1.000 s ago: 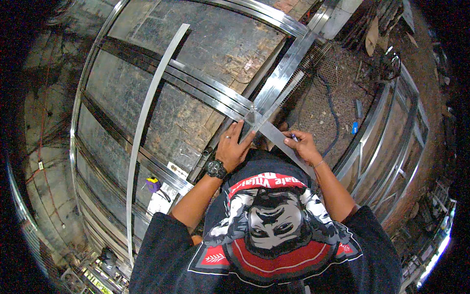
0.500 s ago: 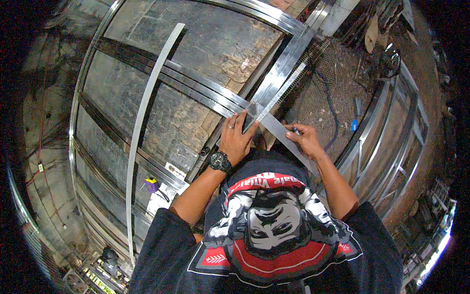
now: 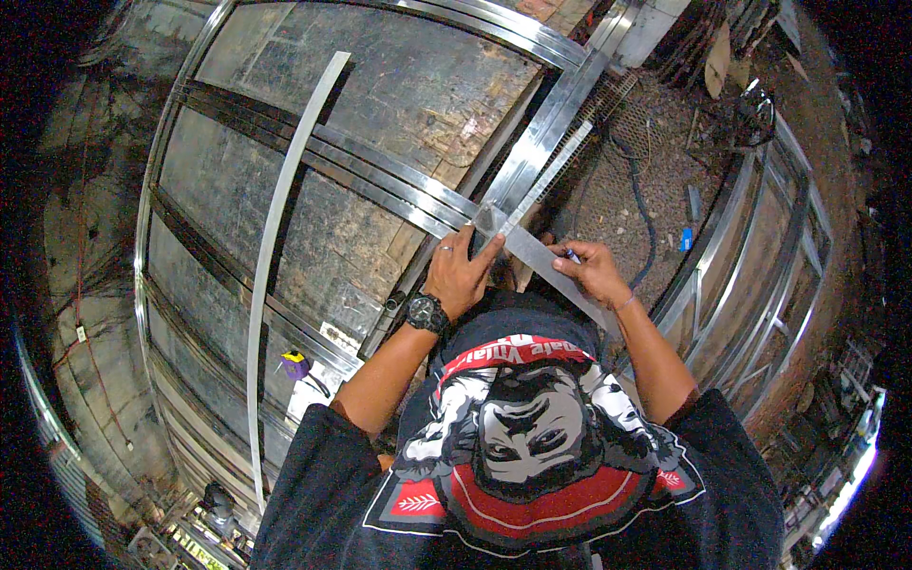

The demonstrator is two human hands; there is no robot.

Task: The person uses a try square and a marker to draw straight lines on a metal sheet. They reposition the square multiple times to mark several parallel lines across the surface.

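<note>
Flat metal strip slants down-right from beside left hand, fingers spread, past nearer right hand, pinching blue pen-like tool.

Left fingers at a metal frame, right fingers around a small blue object by a grey strip.

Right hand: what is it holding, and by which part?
The right hand pinches the flat metal strip by its edge, partway along; a small blue pen-like item seems held too.
</note>
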